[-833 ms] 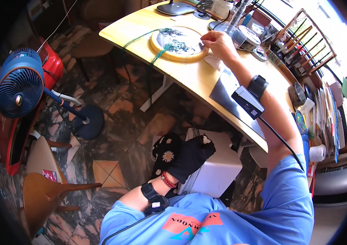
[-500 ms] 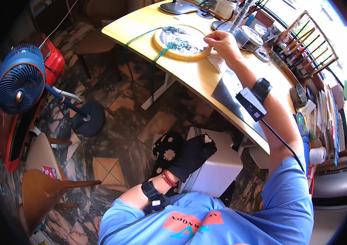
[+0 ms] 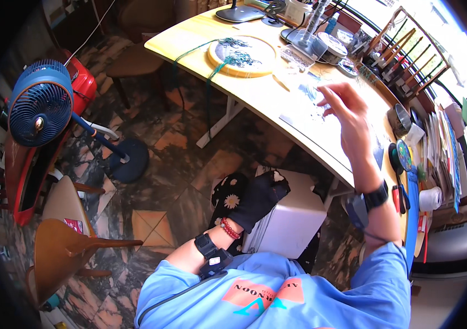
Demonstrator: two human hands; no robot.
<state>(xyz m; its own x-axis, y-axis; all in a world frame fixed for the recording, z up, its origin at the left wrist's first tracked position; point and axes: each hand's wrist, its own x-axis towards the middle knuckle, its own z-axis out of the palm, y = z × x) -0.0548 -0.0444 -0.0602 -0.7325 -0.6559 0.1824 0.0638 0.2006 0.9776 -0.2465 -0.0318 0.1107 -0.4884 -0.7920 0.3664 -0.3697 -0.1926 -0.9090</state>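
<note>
A round embroidery hoop (image 3: pixel 251 73) lies on the light wooden desk, with sheer fabric (image 3: pixel 252 52) and dark teal stitching in it. Long teal threads (image 3: pixel 210 82) trail off it over the desk's left edge. To the right of the hoop, my right hand (image 3: pixel 349 112) is raised over the desk, thumb and fingertips drawn together; whatever they pinch is too fine to make out. Down by my lap, my left hand (image 3: pixel 263 200) is wrapped in a black covering beside a white box-like object (image 3: pixel 294 219). Its fingers are hidden.
Along the desk's back stand a lamp base (image 3: pixel 239 13), round tins (image 3: pixel 332 45) and a wooden rack (image 3: pixel 409 60). Papers (image 3: pixel 445 156) are stacked at the right. A blue fan (image 3: pixel 41 107) and a wooden chair (image 3: pixel 60 252) stand on the left.
My right hand has moved from the hoop's right rim to the right and nearer to me. The left hand stays by the white box. The view has shifted slightly.
</note>
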